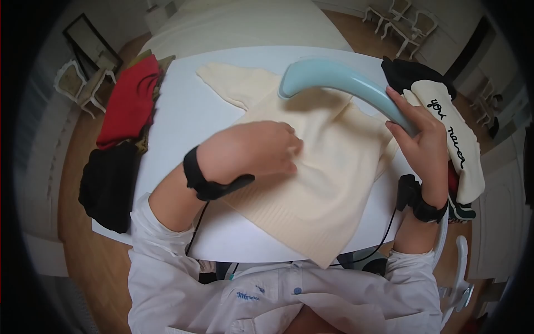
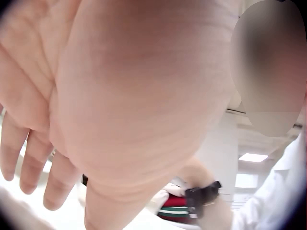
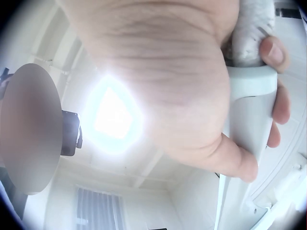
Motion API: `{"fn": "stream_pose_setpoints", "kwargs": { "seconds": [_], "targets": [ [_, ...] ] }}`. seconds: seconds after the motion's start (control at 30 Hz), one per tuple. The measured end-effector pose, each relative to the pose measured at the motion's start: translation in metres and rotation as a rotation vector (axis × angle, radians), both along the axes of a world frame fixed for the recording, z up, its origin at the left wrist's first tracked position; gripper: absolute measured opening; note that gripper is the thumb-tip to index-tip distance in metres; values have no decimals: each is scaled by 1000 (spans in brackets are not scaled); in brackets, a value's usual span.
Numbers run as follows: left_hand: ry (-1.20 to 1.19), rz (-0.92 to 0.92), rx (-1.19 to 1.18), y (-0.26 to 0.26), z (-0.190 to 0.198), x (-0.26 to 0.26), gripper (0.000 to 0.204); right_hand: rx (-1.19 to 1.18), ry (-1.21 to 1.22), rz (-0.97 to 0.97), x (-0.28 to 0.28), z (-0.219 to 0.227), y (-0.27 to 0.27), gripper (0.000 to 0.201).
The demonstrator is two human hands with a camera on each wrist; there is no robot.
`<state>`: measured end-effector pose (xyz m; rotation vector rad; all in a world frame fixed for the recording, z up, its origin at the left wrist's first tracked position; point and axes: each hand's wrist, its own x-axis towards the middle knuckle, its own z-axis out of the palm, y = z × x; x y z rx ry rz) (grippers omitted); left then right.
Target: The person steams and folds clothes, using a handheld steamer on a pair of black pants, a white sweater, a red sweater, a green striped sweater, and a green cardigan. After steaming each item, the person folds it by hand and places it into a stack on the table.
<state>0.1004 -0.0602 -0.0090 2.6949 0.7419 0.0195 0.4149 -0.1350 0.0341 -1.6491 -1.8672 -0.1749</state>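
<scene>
A cream knit sweater point(image 1: 311, 206) lies spread on the white table point(image 1: 172, 128), one sleeve stretched to the far left and soft creases across its middle. My right hand point(image 1: 425, 139) grips the handle of a pale blue garment steamer point(image 1: 342, 79), whose broad head hangs over the sweater's upper part. In the right wrist view, fingers and thumb wrap the steamer's handle point(image 3: 249, 115), and a grey hose point(image 3: 254, 33) runs from its end. My left hand point(image 1: 250, 147) is low over the sweater's middle, fingertips at the knit; the left wrist view shows its fingers point(image 2: 62, 179) extended and holding nothing.
Along the left edge lie a red folded garment point(image 1: 129, 100) and a black one point(image 1: 109, 183). At right, a pile holds a black garment point(image 1: 414, 75) and a cream one with black lettering point(image 1: 445, 133). Cables point(image 1: 381, 242) trail from both wrist straps. Chairs point(image 1: 410, 30) stand behind.
</scene>
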Motion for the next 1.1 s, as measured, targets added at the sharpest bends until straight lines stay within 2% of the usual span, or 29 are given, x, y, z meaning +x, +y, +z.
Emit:
{"fn": "stream_pose_setpoints", "kwargs": {
  "seconds": [0.03, 0.07, 0.1, 0.17, 0.2, 0.27, 0.37, 0.43, 0.63, 0.83, 0.97, 1.1],
  "targets": [
    [81, 3, -75, -11, 4, 16, 53, -6, 6, 82, 1, -3, 0, 62],
    [213, 58, -2, -23, 2, 24, 73, -12, 14, 164, 1, -5, 0, 61],
    [212, 59, -4, -26, -8, 23, 73, -13, 13, 165, -1, -7, 1, 61],
    [88, 77, 126, -27, -23, 22, 90, -67, -17, 223, -10, -9, 0, 60],
    [89, 69, 126, -26, -28, 22, 90, -77, -28, 218, -14, -12, 0, 60],
    [218, 161, 107, -23, -19, 26, 103, -82, -61, 186, -24, -14, -1, 60],
    [283, 172, 68, -18, -13, 30, 109, -82, -153, 162, -36, -16, 3, 61],
    [272, 166, 89, -17, -16, 28, 110, -3, -303, 151, -46, -13, 8, 61],
    [291, 135, 133, -12, -19, 29, 112, 1, -495, 175, -75, 18, 29, 58],
    [274, 135, 142, -14, -17, 28, 109, 5, -471, 316, -119, 18, 60, 55],
    [220, 116, 153, -13, -21, 22, 108, -18, -499, 336, -156, 14, 85, 52],
    [211, 106, 97, -5, -35, 24, 106, 79, -447, 343, -188, 4, 109, 48]
  ]
}}
